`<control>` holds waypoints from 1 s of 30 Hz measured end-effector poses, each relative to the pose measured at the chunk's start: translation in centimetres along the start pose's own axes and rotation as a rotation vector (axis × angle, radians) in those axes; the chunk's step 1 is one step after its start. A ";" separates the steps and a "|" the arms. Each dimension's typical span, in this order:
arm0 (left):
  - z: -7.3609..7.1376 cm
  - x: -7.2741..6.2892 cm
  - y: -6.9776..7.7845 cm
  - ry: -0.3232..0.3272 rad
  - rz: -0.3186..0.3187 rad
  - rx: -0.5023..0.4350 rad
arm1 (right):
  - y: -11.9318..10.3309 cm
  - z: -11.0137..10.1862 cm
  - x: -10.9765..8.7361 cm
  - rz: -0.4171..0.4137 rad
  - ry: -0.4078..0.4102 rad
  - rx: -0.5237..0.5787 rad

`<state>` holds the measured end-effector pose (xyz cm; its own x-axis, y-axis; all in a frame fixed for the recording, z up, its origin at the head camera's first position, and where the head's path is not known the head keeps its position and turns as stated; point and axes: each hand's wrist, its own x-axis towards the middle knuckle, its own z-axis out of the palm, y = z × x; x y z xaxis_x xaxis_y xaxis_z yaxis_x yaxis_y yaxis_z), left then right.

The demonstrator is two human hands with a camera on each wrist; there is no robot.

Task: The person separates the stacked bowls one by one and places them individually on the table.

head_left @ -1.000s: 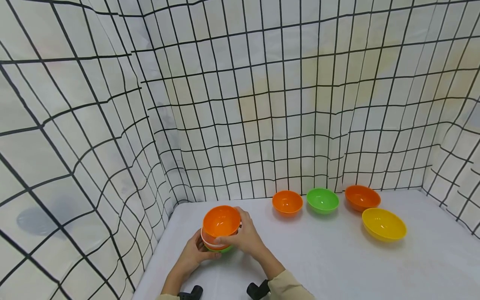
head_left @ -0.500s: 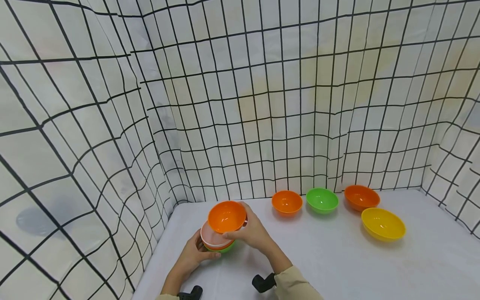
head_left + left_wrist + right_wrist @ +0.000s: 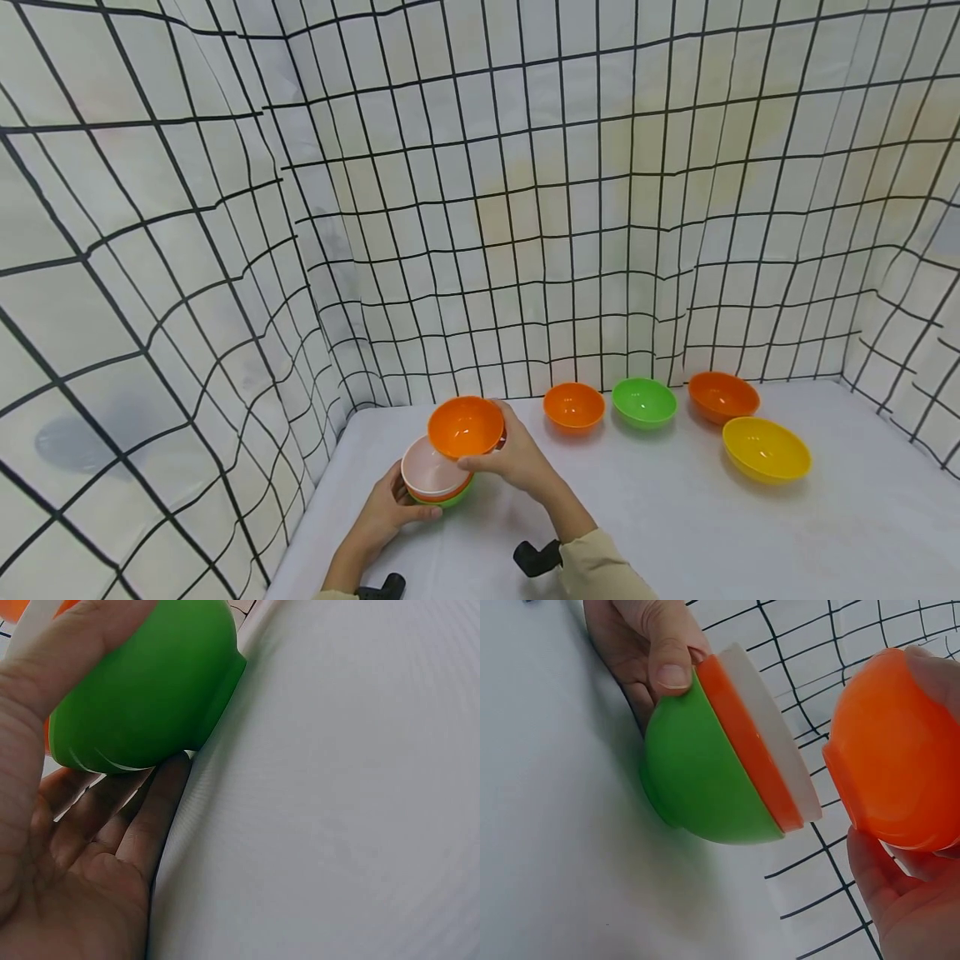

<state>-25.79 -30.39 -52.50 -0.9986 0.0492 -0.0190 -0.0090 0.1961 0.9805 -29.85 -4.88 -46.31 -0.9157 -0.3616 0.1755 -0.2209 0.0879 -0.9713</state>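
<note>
My right hand (image 3: 517,456) holds an orange bowl (image 3: 466,427) by its side, lifted up and to the right of a nested stack. In the right wrist view that orange bowl (image 3: 900,750) is apart from the stack, thumb on one side and fingers on the other. The stack has a white bowl (image 3: 431,467) inside an orange bowl (image 3: 750,742), which sits in a green bowl (image 3: 694,765). My left hand (image 3: 386,510) grips the stack from the left. In the left wrist view its thumb and fingers lie round the green bowl (image 3: 157,690), whose foot meets the tabletop.
Along the back right stand an orange bowl (image 3: 573,408), a green bowl (image 3: 644,403), another orange bowl (image 3: 723,397) and, nearer, a yellow bowl (image 3: 767,450). A white wall with black grid lines (image 3: 525,250) encloses the white table (image 3: 637,517) at back and sides.
My right hand has raised the orange bowl off the stack and moved it to the right, uncovering the white bowl. The left hand has stayed at the stack.
</note>
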 end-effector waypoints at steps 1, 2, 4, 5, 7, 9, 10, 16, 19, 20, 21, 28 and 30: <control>0.0 0.0 0.0 -0.001 -0.001 -0.003 | -0.1 -0.1 0.0 0.000 0.003 0.002; 0.0 0.0 0.0 -0.001 -0.001 -0.005 | -0.2 -0.2 0.0 0.000 0.006 0.001; 0.0 0.0 0.0 0.000 -0.003 -0.006 | -0.3 -0.3 0.0 -0.005 0.011 -0.005; 0.0 0.0 0.0 0.000 -0.004 -0.005 | -0.3 -0.4 0.0 -0.006 0.013 -0.006; 0.0 0.0 0.0 -0.001 -0.006 -0.003 | -0.4 -0.6 0.0 -0.015 0.016 -0.012; 0.0 0.0 0.0 0.000 -0.007 -0.001 | -0.5 -0.8 0.0 -0.015 0.021 -0.011; 0.0 0.1 0.0 0.001 -0.007 0.002 | -0.6 -1.0 0.0 -0.013 0.022 -0.009; 0.0 0.1 0.0 0.010 -0.008 0.018 | -1.0 -1.9 -0.2 0.027 0.040 -0.022; 0.1 0.1 0.0 0.013 -0.011 0.019 | -1.3 -2.6 -0.4 0.048 0.052 -0.057; 0.1 0.1 0.0 0.013 -0.013 0.020 | -1.4 -2.8 -0.5 0.052 0.052 -0.075; 0.1 0.1 0.0 0.013 -0.014 0.022 | -1.5 -3.1 -0.6 0.055 0.047 -0.091; 0.1 0.1 -0.1 0.016 0.000 0.028 | -1.4 -5.6 -2.3 0.069 0.008 -0.235; 0.1 0.1 0.0 0.017 0.005 0.024 | -1.2 -6.6 -3.0 0.080 0.011 -0.272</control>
<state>-25.86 -30.30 -52.56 -0.9994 0.0342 -0.0103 -0.0026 0.2192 0.9757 -29.04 2.19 -44.63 -0.9371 -0.3335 0.1031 -0.2285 0.3625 -0.9035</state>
